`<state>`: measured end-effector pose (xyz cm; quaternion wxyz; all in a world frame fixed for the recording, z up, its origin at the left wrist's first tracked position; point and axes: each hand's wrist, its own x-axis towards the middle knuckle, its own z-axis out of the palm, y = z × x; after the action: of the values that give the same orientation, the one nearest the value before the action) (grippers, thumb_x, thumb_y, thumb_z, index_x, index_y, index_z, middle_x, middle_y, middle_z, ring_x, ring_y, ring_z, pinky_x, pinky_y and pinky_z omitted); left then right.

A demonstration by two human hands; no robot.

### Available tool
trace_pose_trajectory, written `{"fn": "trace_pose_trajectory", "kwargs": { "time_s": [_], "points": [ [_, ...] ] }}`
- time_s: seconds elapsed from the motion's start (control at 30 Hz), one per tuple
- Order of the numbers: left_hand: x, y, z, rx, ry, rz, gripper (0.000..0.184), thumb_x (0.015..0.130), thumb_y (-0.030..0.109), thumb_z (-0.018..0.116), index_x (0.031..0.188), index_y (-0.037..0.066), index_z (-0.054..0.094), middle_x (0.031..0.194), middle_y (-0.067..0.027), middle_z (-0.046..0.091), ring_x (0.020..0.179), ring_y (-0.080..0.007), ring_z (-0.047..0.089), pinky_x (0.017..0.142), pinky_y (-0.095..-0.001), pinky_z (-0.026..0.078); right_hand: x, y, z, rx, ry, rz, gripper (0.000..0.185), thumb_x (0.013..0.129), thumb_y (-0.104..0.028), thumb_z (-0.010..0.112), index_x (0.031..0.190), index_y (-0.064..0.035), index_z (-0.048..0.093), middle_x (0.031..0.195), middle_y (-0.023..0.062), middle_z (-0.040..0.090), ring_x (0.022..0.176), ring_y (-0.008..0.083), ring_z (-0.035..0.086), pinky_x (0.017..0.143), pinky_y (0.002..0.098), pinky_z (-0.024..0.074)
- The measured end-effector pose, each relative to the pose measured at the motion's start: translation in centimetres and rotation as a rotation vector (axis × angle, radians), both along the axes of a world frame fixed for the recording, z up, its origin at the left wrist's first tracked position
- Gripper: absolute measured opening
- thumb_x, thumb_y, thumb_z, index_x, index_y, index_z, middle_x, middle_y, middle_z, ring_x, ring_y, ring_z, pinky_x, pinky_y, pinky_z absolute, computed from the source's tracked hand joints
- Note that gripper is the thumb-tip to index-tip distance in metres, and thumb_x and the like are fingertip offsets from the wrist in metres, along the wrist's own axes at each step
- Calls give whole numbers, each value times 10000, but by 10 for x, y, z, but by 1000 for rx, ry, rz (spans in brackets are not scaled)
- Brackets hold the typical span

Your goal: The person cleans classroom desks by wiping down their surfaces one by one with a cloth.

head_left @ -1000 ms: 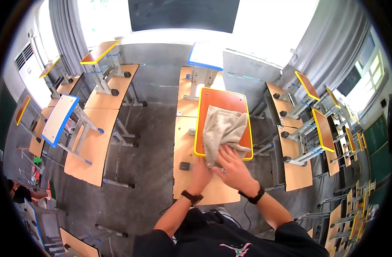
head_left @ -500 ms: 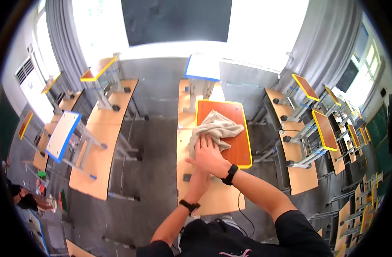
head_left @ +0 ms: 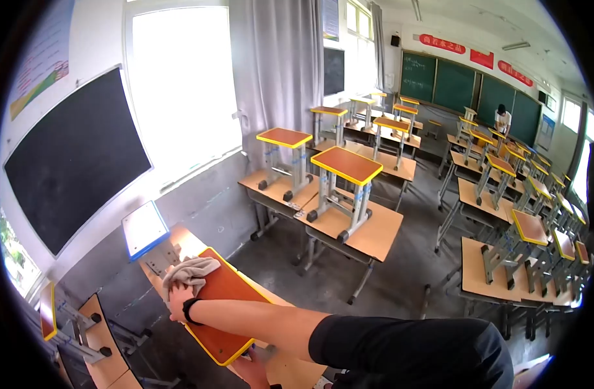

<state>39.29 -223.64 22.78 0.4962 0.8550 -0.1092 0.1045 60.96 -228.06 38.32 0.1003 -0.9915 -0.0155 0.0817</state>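
A crumpled beige cloth (head_left: 192, 272) lies at the far end of a stool's brown seat with a yellow rim (head_left: 222, 334). My right hand (head_left: 179, 301) is on the cloth, its fingers curled over it and the arm stretched across the seat. The stool lies on a light wooden desk (head_left: 290, 371). Low in the view, my left hand (head_left: 250, 371) is at the near edge of the seat, its fingers mostly hidden beneath the rim. Whether it grips the stool cannot be made out.
A white stool with a blue rim (head_left: 146, 228) stands at the desk's far end. To the right, brown-topped stools (head_left: 346, 165) stand on rows of desks (head_left: 375, 235). A person (head_left: 502, 119) is near the green chalkboard (head_left: 455, 83). A grey wall (head_left: 206, 201) borders the desk.
My view has swung right, bringing the chalkboard and more desk rows into sight. My right hand and the cloth are now at the seat's far end; my left hand is apart, by the near edge.
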Motion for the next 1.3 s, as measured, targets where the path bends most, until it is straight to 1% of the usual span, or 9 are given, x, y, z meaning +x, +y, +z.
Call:
{"fn": "trace_pose_trajectory", "kwargs": {
  "time_s": [0.13,0.17,0.27,0.33,0.4,0.6,0.67,0.77,1.3],
  "points": [
    [9,10,-18,82,-9,-37,489,875,54,744,1327,-40,581,1260,-280,604,1188,-482,551,1017,-521,436,0,-18,5,-12,-4,-3,994,882,-605,668,1601,-8,330,1667,197,263,1539,382,216,1189,605,276],
    [10,12,-19,83,-19,-27,489,875,54,744,1327,-40,581,1260,-280,604,1188,-482,551,1017,-521,436,0,-31,-8,36,-713,-21,537,898,-448,608,1256,-64,494,1309,111,459,1231,307,417,988,510,374],
    [6,9,-15,162,-172,-19,456,888,46,731,1315,-31,593,1260,-266,626,1178,-472,569,1015,-513,439,21,-58,-24,-42,-226,10,592,905,-431,612,1324,-23,522,1387,187,471,1305,373,430,1059,537,382],
    [5,12,-4,46,218,-126,409,890,33,728,1282,-19,623,1248,-257,655,1187,-459,589,1024,-504,442,33,-88,-40,-107,-248,41,631,909,-421,614,1369,5,540,1440,238,479,1355,417,439,1107,555,387],
    [2,5,-12,41,51,-80,382,904,45,717,1270,-21,630,1236,-249,669,1187,-451,602,1024,-500,447,41,-124,-63,-165,-380,128,671,914,-410,616,1414,33,558,1492,289,487,1404,461,447,1155,573,393],
    [13,1,-40,46,-215,-105,297,973,105,653,1241,-21,660,1198,-231,706,1153,-450,637,971,-479,497,-40,-186,5,-252,-366,583,395,902,-354,601,1026,-20,772,1376,291,572,1380,487,457,1171,567,373],
    [2,1,-23,20,31,-120,280,969,93,658,1228,-10,675,1196,-233,706,1130,-446,646,939,-481,512,-42,-211,-36,-466,-502,758,355,892,-333,612,965,-28,778,1366,279,576,1390,473,455,1184,544,367],
    [9,-1,-26,46,63,-53,264,960,84,676,1207,-8,686,1151,-221,715,1083,-434,661,908,-483,520,-86,-215,-20,-238,-423,682,552,973,-221,604,1436,56,484,1502,301,475,1471,433,381,1190,497,373],
    [5,-1,-27,37,-141,-47,349,904,104,749,1216,-18,651,1184,-225,677,1113,-434,616,974,-501,473,-269,-159,-14,145,-467,399,524,970,-164,667,1462,-35,541,1515,185,529,1405,388,485,1157,474,407]
  ]
}}
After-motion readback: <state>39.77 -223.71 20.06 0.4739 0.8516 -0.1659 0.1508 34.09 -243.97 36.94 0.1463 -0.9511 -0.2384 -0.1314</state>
